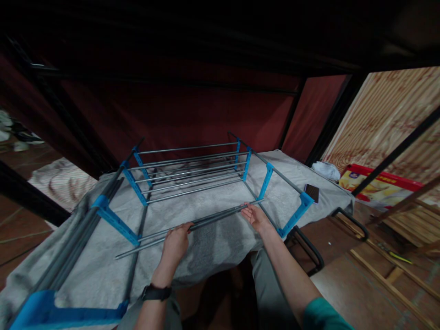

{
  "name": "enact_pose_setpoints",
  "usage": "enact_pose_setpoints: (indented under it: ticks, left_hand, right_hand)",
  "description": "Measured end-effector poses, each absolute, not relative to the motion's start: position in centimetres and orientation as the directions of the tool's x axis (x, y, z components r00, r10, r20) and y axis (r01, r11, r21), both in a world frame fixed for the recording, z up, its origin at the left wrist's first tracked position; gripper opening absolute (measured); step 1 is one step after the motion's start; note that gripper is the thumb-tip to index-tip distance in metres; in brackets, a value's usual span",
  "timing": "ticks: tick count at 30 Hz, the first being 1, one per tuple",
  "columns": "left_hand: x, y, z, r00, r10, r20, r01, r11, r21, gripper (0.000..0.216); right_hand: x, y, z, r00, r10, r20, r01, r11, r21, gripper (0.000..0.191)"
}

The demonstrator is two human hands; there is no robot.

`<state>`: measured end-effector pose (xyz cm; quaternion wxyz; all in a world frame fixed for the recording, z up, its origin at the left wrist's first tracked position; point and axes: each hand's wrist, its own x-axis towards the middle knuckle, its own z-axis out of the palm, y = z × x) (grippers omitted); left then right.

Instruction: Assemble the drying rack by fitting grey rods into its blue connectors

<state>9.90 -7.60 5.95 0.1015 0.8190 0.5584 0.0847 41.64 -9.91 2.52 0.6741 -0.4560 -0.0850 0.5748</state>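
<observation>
A rack of grey metal rods (187,176) and blue plastic brackets (115,221) lies on a table covered with a grey cloth (220,201). My left hand (176,242) is closed around a bundle of loose grey rods (206,220) that runs from lower left to upper right. My right hand (255,216) holds the same bundle near its far end, fingers curled over it, beside a blue bracket (294,215) at the rack's right corner. A black watch (156,292) sits on my left wrist.
A small dark block (312,192) lies on the cloth at the right. Black metal frame bars (309,247) stand below the table's right edge. A red and yellow box (374,185), wooden slats (412,220) and a patterned board (385,119) are at right. Dark red panels rise behind.
</observation>
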Motion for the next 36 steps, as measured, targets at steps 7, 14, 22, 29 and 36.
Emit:
enact_pose_setpoints:
  ticks: [7,14,22,29,36]
  left_hand:
    - [9.4,-6.8,4.7,0.365,0.931,-0.019,0.858,-0.329,0.395,0.035]
    - [9.4,-6.9,4.5,0.319,0.947,-0.023,0.85,-0.275,0.449,0.033]
    - [9.8,-8.0,5.3,0.329,0.944,-0.005,0.841,-0.291,0.456,0.023]
    - [9.9,-8.9,5.7,0.333,0.943,0.001,0.86,-0.304,0.411,0.025]
    - [9.7,-9.0,5.6,0.336,0.94,0.053,0.886,-0.335,0.321,0.026]
  right_hand:
    - [41.8,-10.1,2.1,0.395,0.811,-0.433,-0.704,-0.036,-0.709,0.012]
    - [41.9,-10.2,2.4,0.422,0.774,-0.473,-0.701,-0.052,-0.711,0.01]
    - [42.4,-10.4,1.8,0.444,0.735,-0.513,-0.689,-0.086,-0.72,0.009]
    - [43.5,-10.2,0.6,0.448,0.71,-0.543,-0.687,-0.116,-0.718,0.01]
    - [43.9,-10.0,0.0,0.473,0.673,-0.569,-0.7,-0.106,-0.707,0.015]
